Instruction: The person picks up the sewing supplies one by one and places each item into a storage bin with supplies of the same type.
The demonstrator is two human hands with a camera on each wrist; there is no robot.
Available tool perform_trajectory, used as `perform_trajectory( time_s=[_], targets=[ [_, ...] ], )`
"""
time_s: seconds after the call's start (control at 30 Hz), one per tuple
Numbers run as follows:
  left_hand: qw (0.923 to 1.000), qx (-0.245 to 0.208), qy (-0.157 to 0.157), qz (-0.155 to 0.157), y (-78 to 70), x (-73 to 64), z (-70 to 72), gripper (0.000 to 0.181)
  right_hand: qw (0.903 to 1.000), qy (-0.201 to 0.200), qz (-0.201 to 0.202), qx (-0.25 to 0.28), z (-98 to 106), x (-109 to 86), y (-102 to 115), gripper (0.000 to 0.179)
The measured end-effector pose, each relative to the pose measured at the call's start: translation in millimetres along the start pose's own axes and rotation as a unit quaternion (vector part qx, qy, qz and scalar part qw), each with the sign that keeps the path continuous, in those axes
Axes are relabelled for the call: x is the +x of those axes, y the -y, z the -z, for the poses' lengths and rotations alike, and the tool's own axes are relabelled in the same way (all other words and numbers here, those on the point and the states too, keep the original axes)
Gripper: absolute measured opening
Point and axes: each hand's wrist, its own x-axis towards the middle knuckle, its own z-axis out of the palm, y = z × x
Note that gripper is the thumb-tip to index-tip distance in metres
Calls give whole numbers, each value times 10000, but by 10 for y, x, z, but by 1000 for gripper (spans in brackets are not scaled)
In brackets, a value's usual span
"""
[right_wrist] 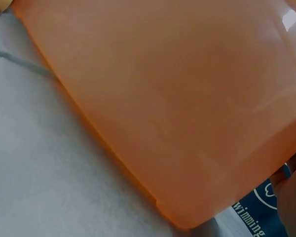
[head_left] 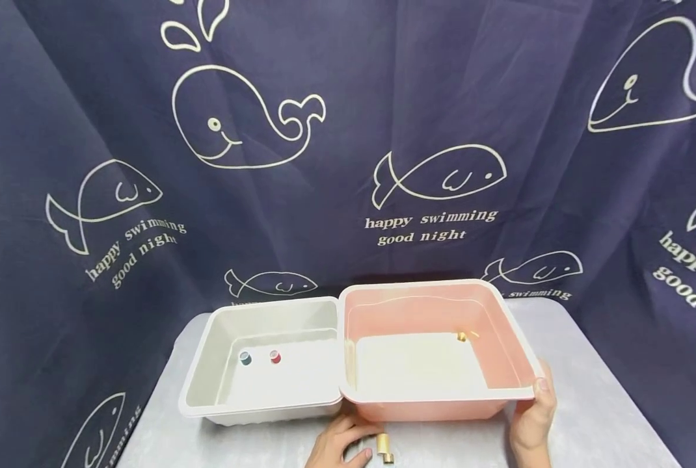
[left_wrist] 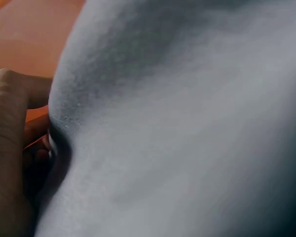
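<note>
At the right front corner of a pink plastic basin [head_left: 436, 411], my right hand [head_left: 533, 416] grips the rim, its thumb over the edge. In the right wrist view the basin's outer wall [right_wrist: 163, 98] fills most of the picture. My left hand [head_left: 341, 443] is low in front of the basin's left end, thumb and forefinger parted. Right by its fingertips stands a gold cylinder [head_left: 382, 443], with a smaller gold piece [head_left: 388, 458] just in front. In the left wrist view, blurred pale material partly hides the left hand [left_wrist: 10, 143].
A white basin [head_left: 266, 411] adjoins the pink one on the left, holding a small teal-sided piece [head_left: 245, 358] and a red-sided one [head_left: 275, 356]. Inside the pink basin lies a small gold piece [head_left: 462, 337]. A dark blue curtain [head_left: 348, 214] hangs behind the pale table [head_left: 588, 416].
</note>
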Motion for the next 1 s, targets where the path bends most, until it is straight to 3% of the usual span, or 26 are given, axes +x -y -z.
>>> perform_trajectory(
  time_s=[0.13, 0.27, 0.33, 0.47, 0.6, 0.83, 0.93, 1.0],
  targets=[
    [9998, -98, -4, -172, 19, 8, 77, 39, 9995, -120, 138, 268, -55, -53, 27, 42],
    [9997, -137, -26, -179, 89, -57, 183, 36, 9987, -12, 225, 461, -79, -133, -82, 44],
    [9998, -159, -46, -57, 121, -112, 238, 35, 9987, 51, 139, 492, -64, -191, -166, 45],
    [9998, -163, 63, -115, 165, -156, 272, 38, 9995, 5, -8, 327, -41, -249, -233, 52],
    [9993, -211, 172, -247, 178, -137, 224, 38, 10000, 29, -41, 66, -99, -224, -131, 52],
    [9977, -427, 33, -522, 243, -56, 92, 40, 9992, 395, 93, 2, -97, -114, -34, 46],
    [9944, -691, 179, -777, 261, 8, -32, 37, 9996, 272, 119, -21, 10, -60, -22, 46],
    [9904, -921, 442, -934, 298, 45, -79, 32, 9999, 135, 80, 24, 73, -34, -64, 48]
  ],
)
